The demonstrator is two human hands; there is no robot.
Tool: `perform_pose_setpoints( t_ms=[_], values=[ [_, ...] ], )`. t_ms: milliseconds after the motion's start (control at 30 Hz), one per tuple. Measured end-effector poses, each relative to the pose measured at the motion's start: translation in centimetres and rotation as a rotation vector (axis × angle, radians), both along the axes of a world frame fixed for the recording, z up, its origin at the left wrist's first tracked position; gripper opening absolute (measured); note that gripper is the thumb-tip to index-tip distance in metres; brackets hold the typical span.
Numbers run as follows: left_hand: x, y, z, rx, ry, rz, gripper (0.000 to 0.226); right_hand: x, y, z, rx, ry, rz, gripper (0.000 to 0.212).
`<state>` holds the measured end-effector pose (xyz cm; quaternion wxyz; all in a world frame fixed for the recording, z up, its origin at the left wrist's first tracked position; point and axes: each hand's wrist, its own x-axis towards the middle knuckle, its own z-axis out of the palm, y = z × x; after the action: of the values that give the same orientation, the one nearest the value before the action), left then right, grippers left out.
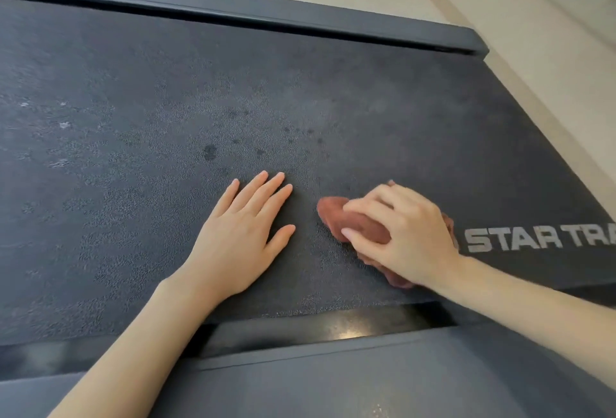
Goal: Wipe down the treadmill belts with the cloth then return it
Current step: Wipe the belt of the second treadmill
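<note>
On the belt: I see the reddish-brown cloth (353, 224) bunched on the treadmill belt (166, 101).
Right hand (403, 234): fingers curled over the cloth, gripping it.
Left hand (246, 224): flat, fingers straight, just beside the cloth, apart from it.
Writing (533, 237): I read white "STAR TRA", cut off at the frame edge.

Bare left hand (240, 234), bare right hand (406, 237), short nails (346, 233)
</note>
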<state>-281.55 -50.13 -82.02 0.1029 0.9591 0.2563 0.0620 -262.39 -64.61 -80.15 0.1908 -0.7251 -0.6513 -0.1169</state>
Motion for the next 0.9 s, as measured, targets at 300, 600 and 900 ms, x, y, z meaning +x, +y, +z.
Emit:
perform_pose_setpoints(
  t_ms=[300, 600, 900],
  values=[
    [-1.4, 0.1, -0.1, -0.01, 0.037, 0.067, 0.063, -0.2, 0.9, 0.6, 0.02, -0.087, 0.032, 0.023],
    [-1.7, 0.1, 0.2, -0.014, 0.05, 0.085, 0.081, 2.8, 10.8, 0.8, -0.01, -0.103, -0.005, 0.025],
    [-2.1, 0.2, 0.8, -0.026, 0.102, 0.166, 0.086, -0.2, 10.5, 0.0, 0.03, 0.038, -0.222, 0.022]
  ],
)
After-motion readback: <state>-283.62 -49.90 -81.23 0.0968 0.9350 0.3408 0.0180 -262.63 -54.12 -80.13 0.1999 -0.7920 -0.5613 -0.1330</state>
